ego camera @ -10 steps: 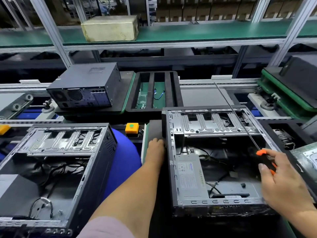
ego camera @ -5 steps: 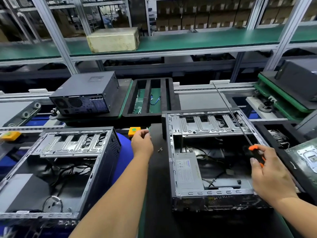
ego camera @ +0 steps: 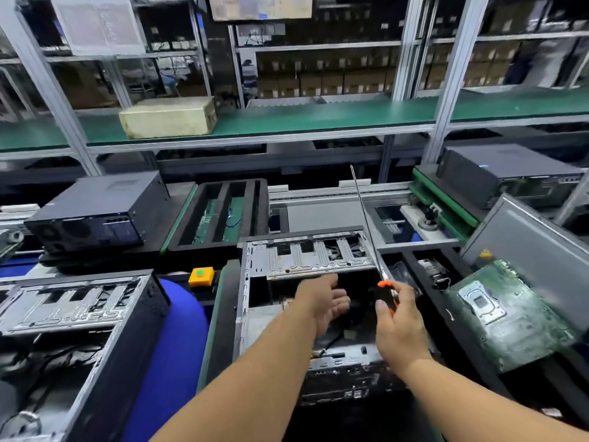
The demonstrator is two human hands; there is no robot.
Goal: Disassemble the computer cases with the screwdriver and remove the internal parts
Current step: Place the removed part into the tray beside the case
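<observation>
- Head view: the open computer case [ego camera: 306, 301] lies on its side on the bench [ego camera: 220, 320], straight in front of the person, and every place here is given from that case.
- The left hand [ego camera: 322, 301] reaches into the case just under the metal drive rack [ego camera: 306, 258]; its fingers are spread and relaxed, gripping nothing that shows.
- The right hand [ego camera: 398, 327] hovers over the case's right side, fingers wrapped tight round the orange-and-black handle of the screwdriver [ego camera: 369, 231], long shaft pointing up and away.
- Cables [ego camera: 331, 341] trail across the dark floor of the case; the picture is too blurred to say what the left hand is heading for.
- My read: the sheet-metal case is stiff and fairly heavy, with thin edges, so take hold of it by the folded rim. Cables are soft, so pull at the plug, not the wire.
- Right of the case, a green circuit board [ego camera: 506, 317] rests apart. Left of it stands a second open case [ego camera: 73, 339].
</observation>
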